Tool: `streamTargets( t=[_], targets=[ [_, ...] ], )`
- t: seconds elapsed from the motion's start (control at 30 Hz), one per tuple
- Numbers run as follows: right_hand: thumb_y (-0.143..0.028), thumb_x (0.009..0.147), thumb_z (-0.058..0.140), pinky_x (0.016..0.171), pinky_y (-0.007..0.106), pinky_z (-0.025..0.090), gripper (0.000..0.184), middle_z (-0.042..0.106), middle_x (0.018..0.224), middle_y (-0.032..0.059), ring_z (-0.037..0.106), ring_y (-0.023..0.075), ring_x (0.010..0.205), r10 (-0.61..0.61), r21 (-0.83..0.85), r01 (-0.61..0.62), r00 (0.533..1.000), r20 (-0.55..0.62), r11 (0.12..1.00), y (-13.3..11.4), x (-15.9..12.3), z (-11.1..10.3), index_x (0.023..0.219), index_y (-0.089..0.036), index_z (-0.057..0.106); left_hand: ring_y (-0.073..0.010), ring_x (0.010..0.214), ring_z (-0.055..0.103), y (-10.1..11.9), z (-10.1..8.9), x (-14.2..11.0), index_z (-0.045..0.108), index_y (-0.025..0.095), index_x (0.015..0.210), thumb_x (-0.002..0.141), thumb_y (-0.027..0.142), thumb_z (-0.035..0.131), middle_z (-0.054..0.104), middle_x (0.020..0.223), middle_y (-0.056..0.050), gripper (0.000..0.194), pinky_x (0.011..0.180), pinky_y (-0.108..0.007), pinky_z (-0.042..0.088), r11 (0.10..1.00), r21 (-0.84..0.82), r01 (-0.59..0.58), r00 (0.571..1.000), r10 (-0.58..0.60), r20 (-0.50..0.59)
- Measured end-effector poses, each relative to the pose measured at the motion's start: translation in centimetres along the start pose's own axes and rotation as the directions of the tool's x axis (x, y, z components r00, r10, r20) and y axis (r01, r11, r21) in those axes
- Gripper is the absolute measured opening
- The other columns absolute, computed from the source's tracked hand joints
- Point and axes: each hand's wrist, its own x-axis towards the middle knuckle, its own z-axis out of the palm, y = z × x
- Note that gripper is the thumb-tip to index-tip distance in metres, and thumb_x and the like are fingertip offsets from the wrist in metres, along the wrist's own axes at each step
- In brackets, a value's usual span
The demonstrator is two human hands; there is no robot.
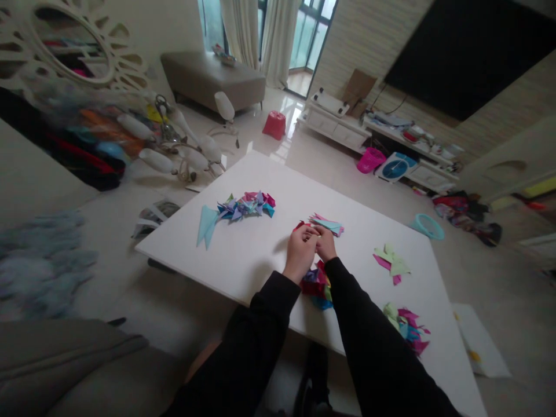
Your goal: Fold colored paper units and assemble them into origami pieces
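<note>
My left hand (300,250) and my right hand (325,243) meet above the middle of the white table (278,179), fingers closed together. A red piece of folded paper (300,225) shows at the left fingertips; the hands hide most of it. Just beyond them lie light blue and pink folded papers (328,225). Partly under my wrists is a pile of red, purple, yellow and blue folded papers (316,282). On the left, a row of purple, pink and blue folded pieces (247,207) ends at a light blue forked paper (207,225).
Light green and magenta papers (393,260) lie on the right, with another mixed pile (408,327) nearer me. Around the table are a red stool (274,125), a chandelier (191,153) on the floor, a light blue basket (429,226) and a TV cabinet (336,130).
</note>
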Motion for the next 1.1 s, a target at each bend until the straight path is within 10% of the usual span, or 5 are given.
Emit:
streamTargets(
  t=[0.17, 0.3, 0.63, 1.1],
  targets=[
    [-0.043, 0.071, 0.076, 0.056, 0.025, 0.04, 0.029, 0.06, 0.064, -0.0036, 0.052, 0.0131, 0.059, 0.202, 0.182, -0.171, 0.966, -0.164, 0.968, 2.3, -11.2, -9.0, 0.068, -0.018, 0.062, -0.0078, 0.042, 0.044, -0.4, 0.8, -1.1, 0.062, 0.017, 0.081, 0.077, 0.014, 0.055, 0.06, 0.059, 0.002, 0.009, 0.044, -0.02, 0.032, 0.998, 0.041, -0.056, 0.998, 0.055, 0.02],
    [-0.039, 0.067, 0.08, 0.055, 0.023, 0.04, 0.029, 0.06, 0.068, -0.004, 0.054, 0.0116, 0.059, 0.345, 0.373, -0.242, 0.908, -0.239, 0.896, 3.6, -16.3, -12.2, 0.07, -0.019, 0.059, -0.0082, 0.044, 0.047, -2.4, 2.5, -2.3, 0.064, 0.016, 0.08, 0.075, 0.015, 0.059, 0.063, 0.062, 0.0, 0.007, 0.045, -0.02, 0.035, 0.99, 0.141, 0.019, 0.979, -0.048, 0.199],
    [-0.033, 0.076, 0.074, 0.058, 0.026, 0.041, 0.019, 0.06, 0.068, -0.004, 0.055, 0.0118, 0.06, 0.213, 0.347, -0.12, 0.946, -0.244, 0.93, 1.0, -15.0, -14.3, 0.073, -0.02, 0.061, -0.0127, 0.068, 0.067, -4.6, 5.0, -3.6, 0.068, 0.012, 0.097, 0.072, 0.004, 0.066, 0.072, 0.073, -0.005, 0.026, 0.068, -0.024, 0.052, 0.95, 0.256, 0.181, 0.734, -0.304, 0.607],
    [-0.033, 0.079, 0.076, 0.064, 0.029, 0.05, 0.019, 0.07, 0.083, 0.0011, 0.061, 0.0144, 0.068, 0.059, 0.267, 0.046, 0.927, -0.372, 0.963, 0.2, -15.8, -14.4, 0.092, -0.02, 0.068, -0.0154, 0.071, 0.07, -6.2, 5.4, -4.7, 0.07, 0.011, 0.088, 0.068, 0.02, 0.085, 0.076, 0.081, -0.008, 0.027, 0.068, -0.026, 0.053, 0.957, 0.175, 0.23, 0.785, -0.288, 0.548]
  ],
)
